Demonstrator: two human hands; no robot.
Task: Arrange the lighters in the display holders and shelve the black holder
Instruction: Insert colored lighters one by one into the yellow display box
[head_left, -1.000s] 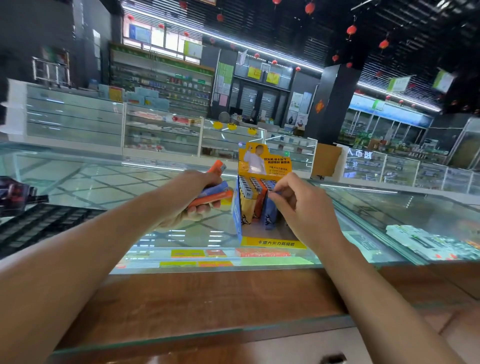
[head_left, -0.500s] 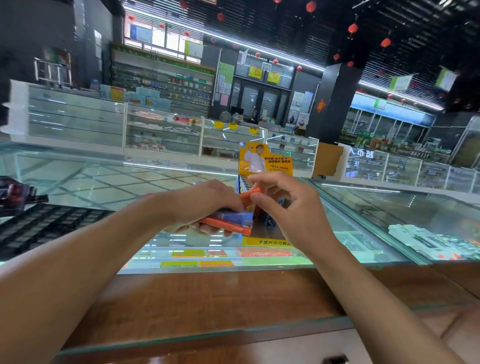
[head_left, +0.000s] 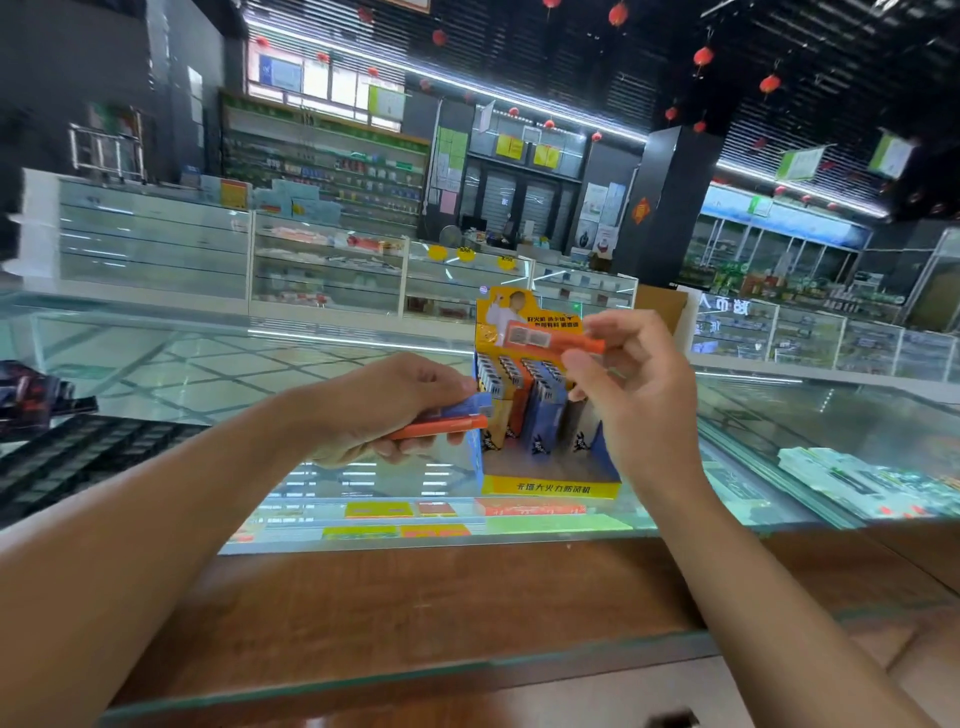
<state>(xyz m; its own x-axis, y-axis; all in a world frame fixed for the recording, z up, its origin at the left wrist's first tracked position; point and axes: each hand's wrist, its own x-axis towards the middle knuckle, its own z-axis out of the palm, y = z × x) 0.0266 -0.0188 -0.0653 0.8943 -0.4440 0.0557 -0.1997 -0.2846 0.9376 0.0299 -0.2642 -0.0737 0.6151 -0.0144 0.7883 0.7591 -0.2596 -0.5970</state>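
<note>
Pinching hand: an orange lighter (head_left: 553, 341) is pinched between thumb and fingertips of the right hand (head_left: 639, 400); it is held level, raised above the display holder, in front of the holder's header card (head_left: 498, 312).
Left hand: the left hand (head_left: 384, 405) is curled round a small bundle of lighters; an orange one (head_left: 441, 428) and a blue one (head_left: 470, 406) are seen sticking out toward the holder; the count cannot be told.
Display holder: a yellow and blue cardboard display holder (head_left: 550, 488) is stood upright on the glass tabletop (head_left: 208, 374), just right of the left hand, below the right hand.
Holder contents: rows of lighters (head_left: 524, 410) are stood upright inside, metal tops up; yellow, orange, blue and grey bodies are seen; the right part is hidden by the right hand.
Tabletop edge: a brown wooden strip (head_left: 415, 582) is seen along the near side.
Under the glass: coloured price tags (head_left: 415, 519) are laid near the front; white and green packs (head_left: 857, 478) are seen at right.
Far left: a black keyboard (head_left: 78, 457) is set on the tabletop, well apart from the holder.
Background: glass showcases (head_left: 322, 270) and red lanterns (head_left: 704, 54) are seen, blurred.
</note>
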